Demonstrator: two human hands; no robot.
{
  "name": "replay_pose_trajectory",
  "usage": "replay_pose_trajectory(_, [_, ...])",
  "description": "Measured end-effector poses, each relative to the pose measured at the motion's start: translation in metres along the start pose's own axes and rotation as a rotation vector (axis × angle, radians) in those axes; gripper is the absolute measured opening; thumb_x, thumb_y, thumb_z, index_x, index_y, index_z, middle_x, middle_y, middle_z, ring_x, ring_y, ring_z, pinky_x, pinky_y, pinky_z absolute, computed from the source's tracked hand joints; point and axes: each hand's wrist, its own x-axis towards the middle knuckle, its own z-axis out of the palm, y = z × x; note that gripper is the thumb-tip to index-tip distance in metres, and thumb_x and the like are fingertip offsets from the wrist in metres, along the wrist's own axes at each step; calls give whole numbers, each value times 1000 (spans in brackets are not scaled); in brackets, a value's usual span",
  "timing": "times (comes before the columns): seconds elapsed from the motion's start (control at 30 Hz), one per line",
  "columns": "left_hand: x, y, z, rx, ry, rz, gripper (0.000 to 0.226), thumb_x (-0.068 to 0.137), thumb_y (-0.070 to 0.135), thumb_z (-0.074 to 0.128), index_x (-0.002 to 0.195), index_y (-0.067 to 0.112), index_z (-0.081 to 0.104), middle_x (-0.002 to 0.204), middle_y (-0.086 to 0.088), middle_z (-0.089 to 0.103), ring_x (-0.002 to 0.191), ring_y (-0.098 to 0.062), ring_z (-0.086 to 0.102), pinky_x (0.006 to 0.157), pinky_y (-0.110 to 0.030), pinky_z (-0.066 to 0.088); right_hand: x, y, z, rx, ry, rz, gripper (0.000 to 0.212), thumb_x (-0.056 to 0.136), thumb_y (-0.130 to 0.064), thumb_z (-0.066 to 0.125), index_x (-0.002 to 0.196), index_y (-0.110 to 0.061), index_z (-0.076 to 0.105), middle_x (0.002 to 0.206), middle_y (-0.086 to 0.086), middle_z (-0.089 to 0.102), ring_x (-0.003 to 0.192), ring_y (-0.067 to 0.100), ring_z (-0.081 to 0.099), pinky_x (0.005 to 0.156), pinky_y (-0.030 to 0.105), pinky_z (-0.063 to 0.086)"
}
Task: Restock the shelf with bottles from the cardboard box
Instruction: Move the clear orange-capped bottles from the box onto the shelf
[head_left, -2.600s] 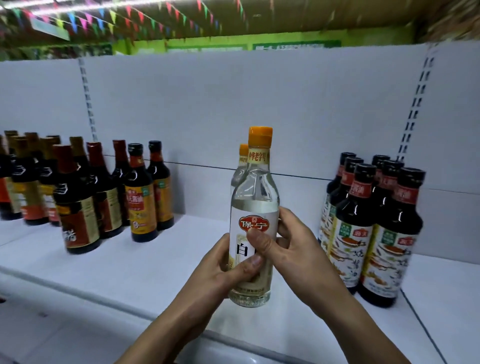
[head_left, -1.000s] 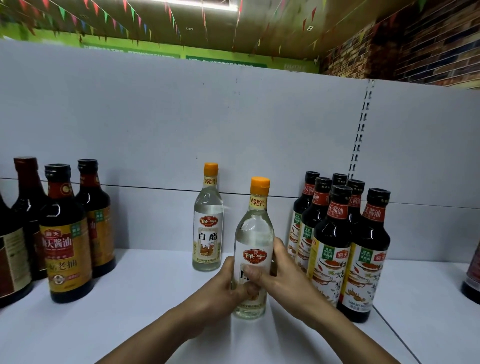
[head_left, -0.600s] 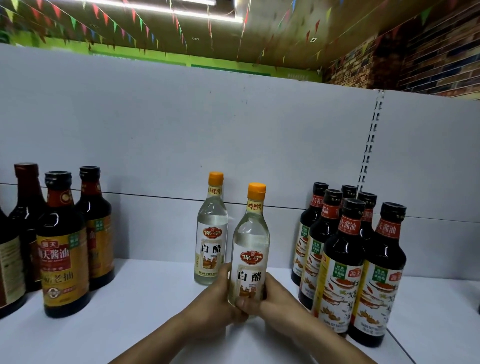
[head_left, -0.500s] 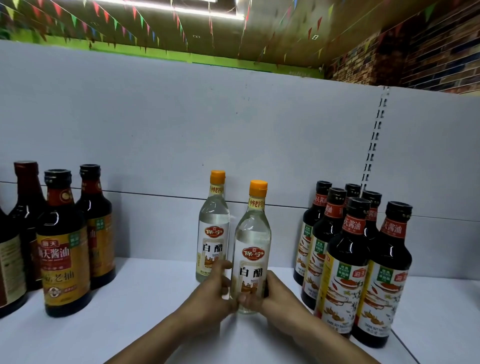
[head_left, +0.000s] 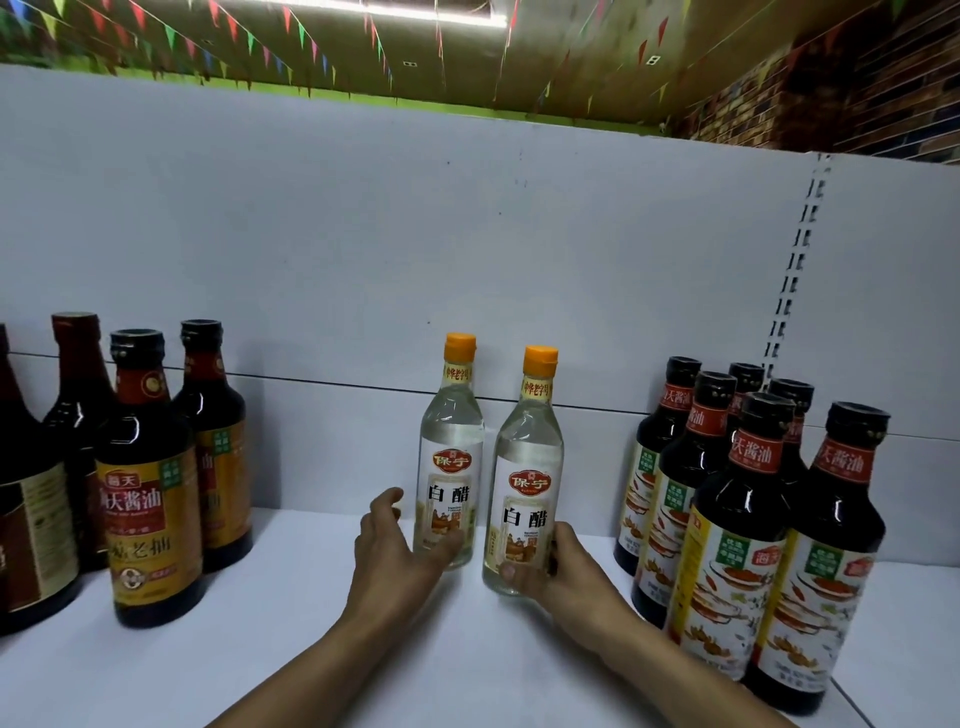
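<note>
Head view: two clear, orange-capped, white-labelled bottles (head_left: 527, 483)

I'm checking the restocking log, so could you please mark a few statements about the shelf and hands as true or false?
1. The two clear glass bottles with orange caps, the left clear bottle and right clear bottle, stand upright on the white shelf. True.
2. The right hand grips the right clear bottle near its base. True.
3. The left hand holds a dark bottle. False: its thumb crosses the left clear bottle's base.
4. Dark bottles stand only on the right. False: dark black-capped bottles stand right, dark yellow-labelled bottles left.
</note>
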Motion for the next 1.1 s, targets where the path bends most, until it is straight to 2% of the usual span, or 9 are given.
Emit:
replay_pose_trajectory(0.07, [3, 2, 2, -24, -55, 8, 92, 81, 42, 84, 153, 28, 27, 152, -1, 47, 137, -24, 49, 114, -45, 44, 5, 0, 3, -43, 39, -11, 52, 78, -47, 84, 117, -34, 51, 119, -16, 71, 110, 7, 67, 102, 39, 55])
replay_pose_trajectory(0.17, [7, 3, 3, -14, -115, 15, 82, 82, 40, 84, 146, 35, 32, 135, 8, 61, 118, -16, 64, 103, -41, 52, 10, -2, 5, -163, 101, -35, 51, 78, -56, 79, 117, -39, 52, 119, -18, 70, 110, 9, 66, 97, 37, 54])
replay_pose_trajectory(0.33, [13, 0, -3, 57, -102, 30, 70, 81, 54, 79, 138, 38, 42, 127, 13, 67, 107, -12, 68, 97, -38, 55, 10, -1, 7, -218, 168, -53, 60, 77, -65, 74, 127, -41, 51, 121, -21, 69, 110, 9, 66, 94, 36, 54])
replay_pose_trajectory(0.4, [14, -1, -3, 64, -104, 37, 68, 80, 57, 79, 136, 38, 46, 124, 16, 69, 106, -11, 69, 97, -38, 56, 12, 0, 8, -217, 184, -55, 63, 76, -66, 73, 128, -42, 47, 120, -21, 70, 108, 10, 67, 93, 36, 54])
replay_pose_trajectory(0.6, [17, -7, 0, 82, -97, 39, 60, 86, 53, 75, 137, 40, 45, 123, 18, 67, 108, -12, 68, 99, -40, 54, 14, 2, 12, -251, 213, -59, 49, 78, -67, 71, 115, -50, 44, 118, -22, 71, 107, 8, 68, 90, 34, 54])
replay_pose_trajectory(0.97, [16, -7, 3, 123, -91, 54, 61, 88, 53, 73, 140, 38, 45, 129, 18, 66, 114, -12, 66, 92, -32, 49, 14, 5, 15, -361, 253, -112, 68, 77, -79, 54, 134, -44, 46, 131, -21, 65, 118, 12, 61, 92, 37, 53])
replay_pose_trajectory(1.1, [16, -8, 3, 129, -91, 63, 61, 88, 53, 72, 140, 37, 45, 128, 19, 67, 114, -12, 66, 95, -34, 52, 13, 6, 15, -398, 242, -123, 71, 77, -82, 50, 137, -45, 42, 132, -21, 64, 120, 12, 60, 92, 37, 53])
